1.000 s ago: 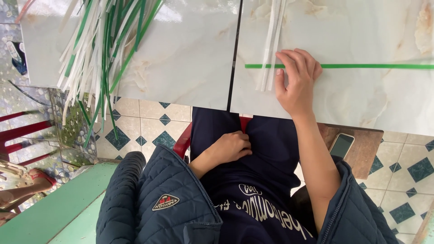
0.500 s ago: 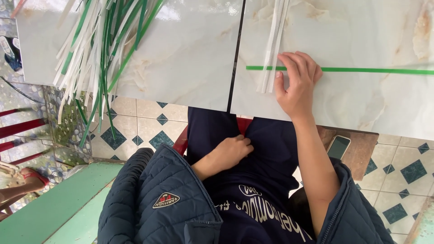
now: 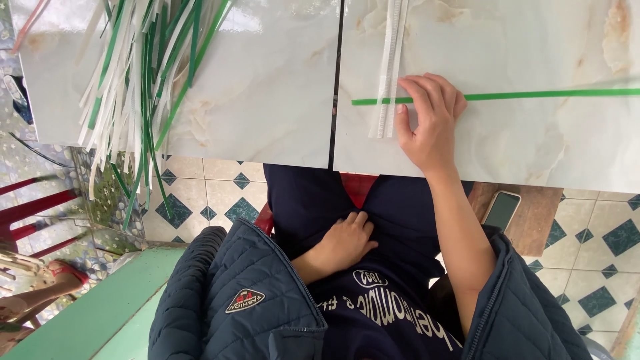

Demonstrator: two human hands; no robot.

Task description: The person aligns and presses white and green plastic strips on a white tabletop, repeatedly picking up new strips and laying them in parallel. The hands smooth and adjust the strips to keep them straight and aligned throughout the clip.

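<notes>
Right hand [image 3: 432, 127] flat, fingers spread on thin green strip [image 3: 547, 95] across glossy marble tabletop [image 3: 267, 87], beside white strips [image 3: 389, 67], left hand [image 3: 347, 243] loosely curled on lap (gripping nothing), strip bundle [image 3: 133, 80] far left.

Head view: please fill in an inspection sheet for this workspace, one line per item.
Surface: two marbled pale slabs side by side, dark seam between.
Job's things: green strip lying flat across the right slab; white strips crossing it.
Clutter: loose bundle of green and white strips overhanging the left slab's edge.
Hands: right hand pressed flat on the green strip; left hand resting in the lap, holding nothing.
Cables: nothing seen.
Surroundings: patterned floor tiles, phone on a wooden ledge, red chair.
</notes>
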